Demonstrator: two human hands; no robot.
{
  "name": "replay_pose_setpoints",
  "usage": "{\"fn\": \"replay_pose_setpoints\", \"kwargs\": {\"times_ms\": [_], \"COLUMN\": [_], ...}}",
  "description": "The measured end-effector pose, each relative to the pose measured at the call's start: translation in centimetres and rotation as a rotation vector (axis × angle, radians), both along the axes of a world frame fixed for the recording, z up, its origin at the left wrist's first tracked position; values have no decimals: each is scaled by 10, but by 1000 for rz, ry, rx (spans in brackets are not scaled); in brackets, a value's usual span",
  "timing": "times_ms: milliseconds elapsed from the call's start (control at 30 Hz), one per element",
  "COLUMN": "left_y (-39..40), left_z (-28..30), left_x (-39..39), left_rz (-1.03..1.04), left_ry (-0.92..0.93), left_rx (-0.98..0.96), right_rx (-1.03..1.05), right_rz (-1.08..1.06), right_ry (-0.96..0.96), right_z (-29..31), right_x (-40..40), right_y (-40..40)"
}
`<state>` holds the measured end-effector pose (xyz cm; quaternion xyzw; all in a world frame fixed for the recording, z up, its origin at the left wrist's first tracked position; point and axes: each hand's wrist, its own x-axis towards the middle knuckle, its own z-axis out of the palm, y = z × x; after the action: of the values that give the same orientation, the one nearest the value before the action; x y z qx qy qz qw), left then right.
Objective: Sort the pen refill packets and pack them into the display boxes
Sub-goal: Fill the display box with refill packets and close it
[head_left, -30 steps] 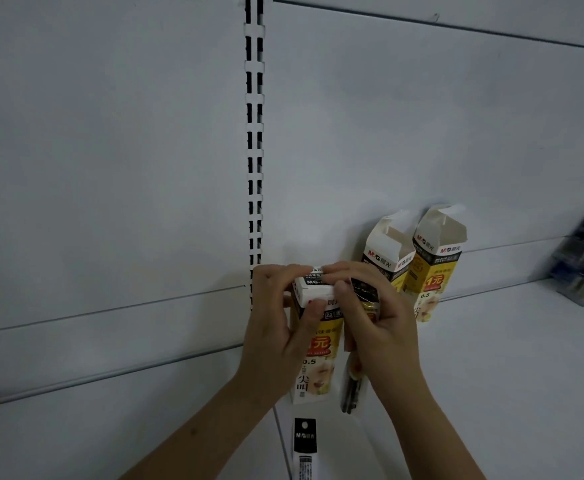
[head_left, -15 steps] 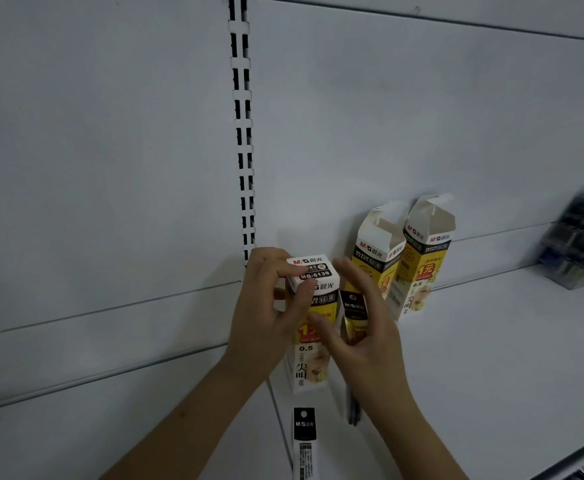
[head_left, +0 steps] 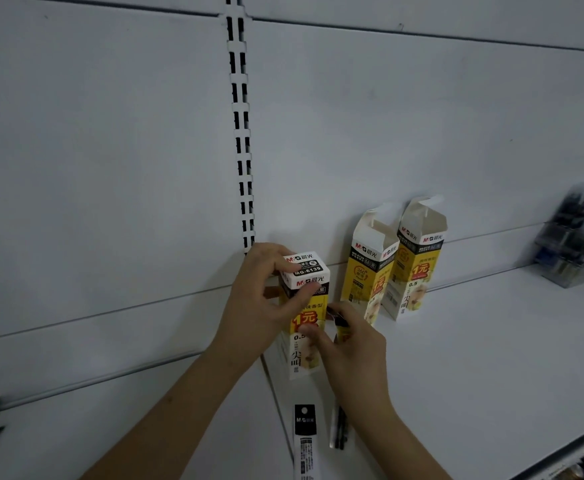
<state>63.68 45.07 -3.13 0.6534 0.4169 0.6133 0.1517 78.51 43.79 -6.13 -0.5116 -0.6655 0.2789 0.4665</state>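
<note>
Now | my L hand (head_left: 266,296) grips closed display box (head_left: 304,306) to steady it upright | R hand (head_left: 349,344) pinches refill packet (head_left: 339,426) beside it, prob. for open boxes (head_left: 396,261)

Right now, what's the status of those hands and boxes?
Left hand grips closed display box. Right hand pinches refill packet. Two open boxes waiting behind. Nothing blocking.

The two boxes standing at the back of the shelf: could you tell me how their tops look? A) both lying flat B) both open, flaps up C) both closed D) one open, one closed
B: both back boxes stand upright with their top flaps raised, while only the box in the left hand has its top closed.
</note>
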Motion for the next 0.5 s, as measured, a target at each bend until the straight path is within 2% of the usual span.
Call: {"fn": "replay_pose_setpoints", "kwargs": {"times_ms": [133, 300, 433, 500], "left_y": [-6, 1, 6, 1], "left_z": [-5, 2, 7, 11], "left_x": [-5, -6, -12, -14], "left_rz": [-55, -49, 190, 273], "left_ry": [42, 115, 435, 512], "left_rx": [-97, -81, 19, 34], "right_rx": [-76, -64, -184, -236], "right_rz": [59, 38, 94, 62], "right_ry": [107, 102, 162, 153], "right_z": [-1, -2, 1, 4], "right_x": [9, 4, 5, 14], "right_y": [3, 5, 12, 15]}}
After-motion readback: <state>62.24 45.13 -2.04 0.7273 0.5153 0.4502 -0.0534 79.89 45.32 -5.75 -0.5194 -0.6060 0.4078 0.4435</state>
